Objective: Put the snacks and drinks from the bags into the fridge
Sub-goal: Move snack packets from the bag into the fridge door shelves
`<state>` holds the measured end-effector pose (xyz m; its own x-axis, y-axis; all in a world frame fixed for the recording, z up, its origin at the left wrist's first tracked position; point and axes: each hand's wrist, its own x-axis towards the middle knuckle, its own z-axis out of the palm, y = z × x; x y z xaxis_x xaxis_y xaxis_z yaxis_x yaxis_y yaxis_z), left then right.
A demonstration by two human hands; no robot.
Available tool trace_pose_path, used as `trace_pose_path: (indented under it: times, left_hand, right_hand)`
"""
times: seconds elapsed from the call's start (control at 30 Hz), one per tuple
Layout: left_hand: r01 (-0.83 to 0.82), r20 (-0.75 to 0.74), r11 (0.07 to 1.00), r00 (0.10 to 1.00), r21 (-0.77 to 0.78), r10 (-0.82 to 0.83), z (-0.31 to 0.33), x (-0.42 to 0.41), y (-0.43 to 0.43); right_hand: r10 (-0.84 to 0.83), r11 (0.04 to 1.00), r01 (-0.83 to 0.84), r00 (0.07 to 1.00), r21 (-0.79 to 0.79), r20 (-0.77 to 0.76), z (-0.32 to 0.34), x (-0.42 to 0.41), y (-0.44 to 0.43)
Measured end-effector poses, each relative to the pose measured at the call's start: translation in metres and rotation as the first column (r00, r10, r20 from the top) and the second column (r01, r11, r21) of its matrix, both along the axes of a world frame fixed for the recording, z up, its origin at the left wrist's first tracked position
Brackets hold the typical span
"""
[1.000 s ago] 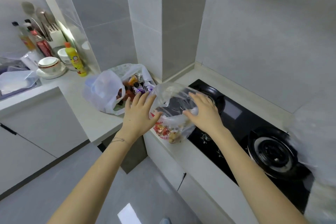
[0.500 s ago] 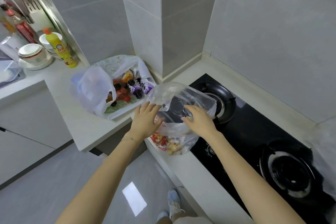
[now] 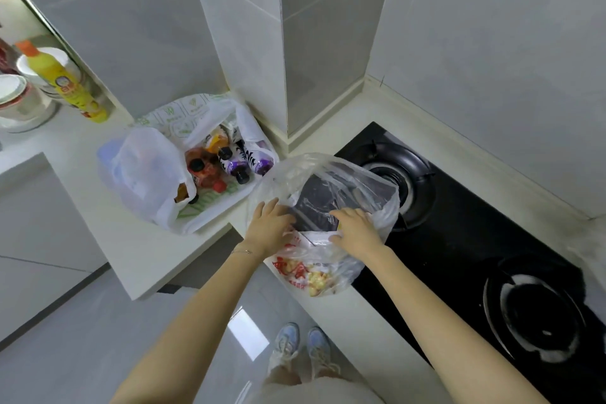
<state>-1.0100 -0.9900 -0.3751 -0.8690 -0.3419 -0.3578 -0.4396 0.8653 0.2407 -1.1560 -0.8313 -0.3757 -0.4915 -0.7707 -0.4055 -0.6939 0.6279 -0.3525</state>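
Both hands have closed in since a sec ago: then they were spread on the outer sides of the clear plastic bag (image 3: pixel 331 170), now they meet at its mouth, & the view has tipped down so the person's trainers (image 3: pixel 300 346) show. L hand (image 3: pixel 269 229) lies w/ fingers fairly straight against the bag's near-left rim, pressing the film back, prob. to keep the mouth wide. R hand (image 3: pixel 356 232) has fingers over & thumb below the near edge of the dark packet (image 3: pixel 316 203). Whether it really pinches the pkt or only the film can't be told, as plastic blurs the fingertips. Judged step: opening the bag to get the first snack out. Nothing is out yet & the fridge is not in view.

The bag sits at the front edge of the counter (image 3: pixel 137 252), its far side reaching the gas hob (image 3: pixel 465 239) by the rear burner (image 3: pixel 405 184). It's a handy spot, but thin film slumps, so prob. two hands are needed. It looks crinkly & see-through, w/ glare on the folds. The dark packet lies flat on top w/ a white-edged pkt under it. At the bottom is a snack packet (image 3: pixel 305 275) w/ red print & yellow pieces, bulging past the counter's front.

Just left, apart from it, the white carrier bag (image 3: pixel 144 180) stands open w/ drinks bottles (image 3: pixel 241 166) lying inside: purple, red & orange, dark caps. Far left, a yellow squeeze bottle (image 3: pixel 64 82) stands beside stacked bowls (image 3: pixel 23 102).
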Motion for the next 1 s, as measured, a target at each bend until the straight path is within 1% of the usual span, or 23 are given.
trace_pose_path:
  times: [0.13, 0.23, 0.33, 0.43, 0.53, 0.6, 0.7, 0.73, 0.8, 0.87, 0.93, 1.0]
  left_hand:
    - [0.037, 0.027, 0.999, 0.999, 0.026, -0.038, -0.012, 0.002, -0.003]
    - [0.021, -0.009, 0.997, 1.000, 0.071, -0.020, -0.021, 0.004, -0.004]
    - [0.003, -0.066, 0.994, 0.998, 0.107, 0.004, -0.025, 0.002, -0.005]
    - [-0.031, -0.093, 0.988, 0.995, 0.152, 0.045, -0.026, 0.000, -0.006]
    - [-0.033, -0.130, 0.981, 0.990, 0.189, 0.058, -0.025, 0.001, -0.009]
    - [-0.031, -0.180, 0.976, 0.981, 0.214, 0.070, -0.021, 0.001, -0.010]
    - [-0.061, -0.291, 0.967, 0.947, 0.248, 0.135, -0.012, -0.001, -0.014]
    - [-0.073, -0.305, 0.958, 0.939, 0.277, 0.160, -0.008, -0.001, -0.015]
    - [-0.085, -0.319, 0.935, 0.926, 0.344, 0.202, 0.000, -0.003, -0.018]
    - [-0.110, -0.339, 0.922, 0.908, 0.371, 0.245, 0.009, -0.005, -0.019]
    - [-0.156, -0.383, 0.892, 0.861, 0.424, 0.333, 0.018, -0.006, -0.019]
    - [-0.192, -0.427, 0.838, 0.789, 0.511, 0.441, 0.025, -0.008, -0.019]
  right_hand:
    - [0.046, 0.995, -0.042, 0.998, 0.093, -0.038, -0.007, 0.004, -0.001]
    - [0.050, 0.991, -0.038, 0.995, 0.130, -0.086, -0.011, 0.009, -0.002]
    - [0.023, 0.992, -0.010, 0.994, 0.128, -0.104, -0.017, 0.015, -0.003]
    - [-0.001, 0.996, 0.011, 0.993, 0.086, -0.119, -0.022, 0.021, -0.003]
    - [-0.028, 1.000, 0.029, 0.992, 0.001, -0.124, -0.022, 0.023, -0.001]
    - [-0.055, 0.997, 0.047, 0.989, -0.060, -0.140, -0.021, 0.023, 0.001]
    - [-0.102, 0.989, 0.082, 0.979, -0.119, -0.178, -0.014, 0.021, 0.001]
    - [-0.138, 0.984, 0.115, 0.975, -0.135, -0.173, -0.012, 0.020, 0.001]
    - [-0.252, 0.955, 0.229, 0.961, -0.187, -0.114, -0.006, 0.019, 0.002]
    - [-0.367, 0.908, 0.350, 0.930, -0.231, -0.033, -0.001, 0.020, 0.002]
    - [-0.460, 0.848, 0.458, 0.886, -0.268, 0.059, 0.004, 0.019, 0.002]
    - [-0.530, 0.768, 0.559, 0.829, -0.313, 0.179, 0.013, 0.018, 0.001]
